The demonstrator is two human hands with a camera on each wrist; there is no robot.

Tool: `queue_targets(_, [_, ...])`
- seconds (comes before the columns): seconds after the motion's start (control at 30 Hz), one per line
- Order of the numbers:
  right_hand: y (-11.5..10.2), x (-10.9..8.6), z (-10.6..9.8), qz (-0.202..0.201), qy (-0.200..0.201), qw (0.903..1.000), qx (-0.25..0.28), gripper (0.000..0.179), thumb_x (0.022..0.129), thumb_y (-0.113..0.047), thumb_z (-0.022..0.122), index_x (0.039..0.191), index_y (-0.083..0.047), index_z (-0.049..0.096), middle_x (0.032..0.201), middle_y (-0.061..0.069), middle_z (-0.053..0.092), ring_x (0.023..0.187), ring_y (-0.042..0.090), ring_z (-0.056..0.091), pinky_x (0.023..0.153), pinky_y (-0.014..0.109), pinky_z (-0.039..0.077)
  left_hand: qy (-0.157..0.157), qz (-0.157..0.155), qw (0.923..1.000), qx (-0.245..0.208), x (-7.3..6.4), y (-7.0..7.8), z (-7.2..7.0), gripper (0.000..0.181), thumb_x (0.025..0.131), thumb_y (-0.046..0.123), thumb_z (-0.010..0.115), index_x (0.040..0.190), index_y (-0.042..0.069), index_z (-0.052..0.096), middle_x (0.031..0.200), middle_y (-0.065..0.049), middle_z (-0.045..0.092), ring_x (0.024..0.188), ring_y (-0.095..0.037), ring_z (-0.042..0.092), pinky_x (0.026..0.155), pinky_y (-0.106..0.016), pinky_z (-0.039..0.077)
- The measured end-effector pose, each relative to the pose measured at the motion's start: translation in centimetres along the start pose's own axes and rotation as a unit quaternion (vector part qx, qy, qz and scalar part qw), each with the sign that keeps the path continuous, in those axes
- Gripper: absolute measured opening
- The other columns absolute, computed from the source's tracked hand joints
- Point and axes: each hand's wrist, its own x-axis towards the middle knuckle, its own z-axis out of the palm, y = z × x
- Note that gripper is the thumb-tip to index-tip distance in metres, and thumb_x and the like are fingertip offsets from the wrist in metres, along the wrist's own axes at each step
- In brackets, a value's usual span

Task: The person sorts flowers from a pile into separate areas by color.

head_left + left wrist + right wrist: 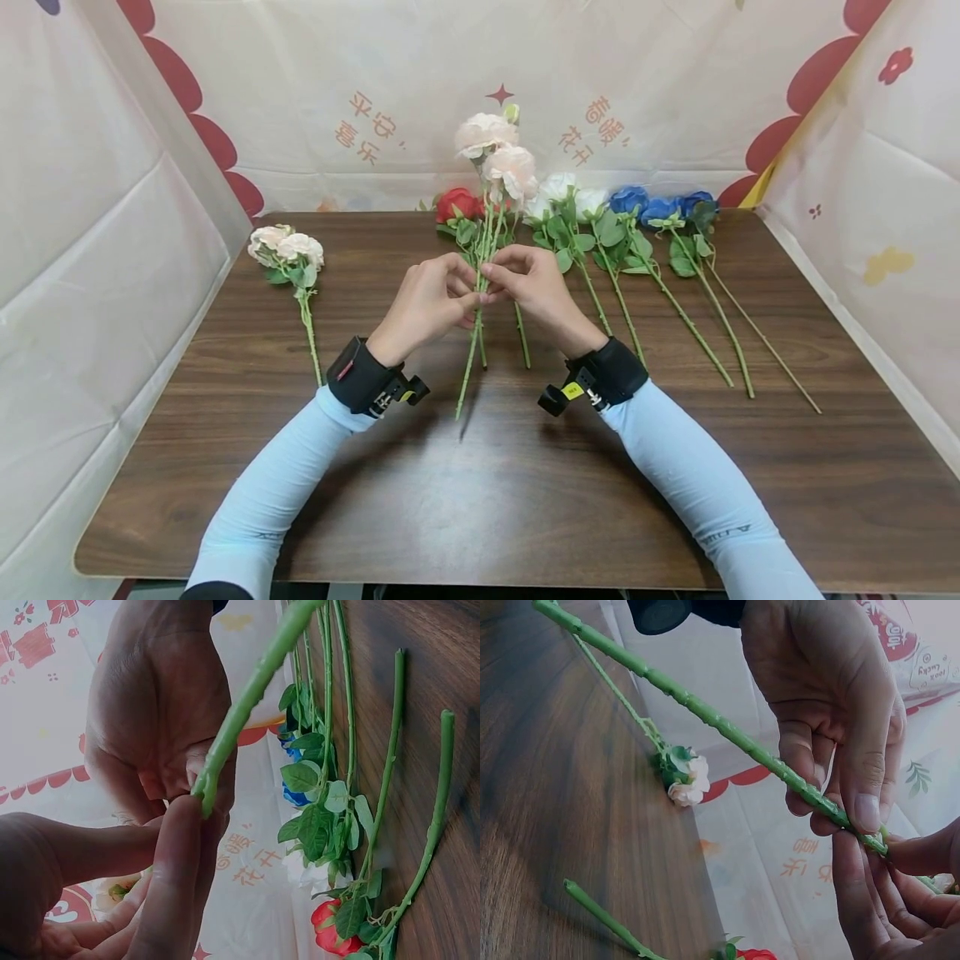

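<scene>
An artificial pale pink rose stem (512, 171) with two open blooms and a bud stands nearly upright between my hands. My left hand (431, 300) pinches its green stalk between thumb and fingers. Right beside it, my right hand (536, 287) pinches the stalk at almost the same height, the fingertips nearly meeting. In the left wrist view the stalk (251, 697) passes through the fingertips; in the right wrist view its cut lower end (544, 607) points up and left. The wood table (480, 508) lies below.
Another pale pink rose stem (288, 250) lies at the table's left. Red roses (457, 204) lie behind my hands. White roses (558, 187) and blue roses (663, 207) lie at the back right, their stalks towards me. Printed white cloth (300, 58) encloses the back and sides.
</scene>
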Motion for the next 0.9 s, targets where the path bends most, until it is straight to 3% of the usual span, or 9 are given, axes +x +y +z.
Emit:
queue_targets(0.27, [0.2,0.1,-0.2,-0.001,0.000,1.0000,0.005,0.016,0.091,-0.011,0.066,0.097,0.004,0.063,0.075,0.006,0.070,0.064,0.016,0.068,0.068,0.036,0.058,-0.002,0.008,0.9998,0.016,0.1,0.0,0.1,0.018,0.088,0.014,0.069,0.103,0.007,0.060,0.083,-0.010,0.074,0.060,-0.018,0.071,0.058,-0.027,0.056])
queue_targets(0.57, [0.2,0.1,-0.3,-0.005,-0.005,0.9999,0.010,0.018,0.090,-0.012,0.067,0.096,0.004,0.063,0.076,0.008,0.070,0.064,0.019,0.070,0.070,0.042,0.058,-0.005,0.019,0.9992,0.036,0.1,0.0,-0.2,0.020,0.087,0.018,0.071,0.102,0.007,0.062,0.079,-0.006,0.074,0.061,-0.018,0.072,0.060,-0.027,0.056])
queue_targets(0.73, [0.6,0.4,-0.2,0.004,0.002,0.9997,0.022,0.017,0.090,-0.010,0.067,0.097,0.005,0.063,0.078,0.008,0.070,0.063,0.022,0.069,0.067,0.037,0.059,0.018,0.042,0.9959,0.077,0.0,0.1,-1.8,0.021,0.085,0.032,0.073,0.094,0.013,0.067,0.075,0.000,0.073,0.055,-0.010,0.068,0.056,-0.029,0.053])
queue_targets(0.9, [1.8,1.1,0.2,0.016,0.002,0.9998,-0.012,0.015,0.090,-0.009,0.067,0.096,0.004,0.065,0.077,0.008,0.070,0.062,0.027,0.068,0.068,0.042,0.058,0.073,0.029,0.9937,0.080,-0.3,0.1,-4.7,0.028,0.086,0.041,0.070,0.095,0.015,0.067,0.075,-0.002,0.072,0.056,-0.010,0.069,0.053,-0.030,0.055])
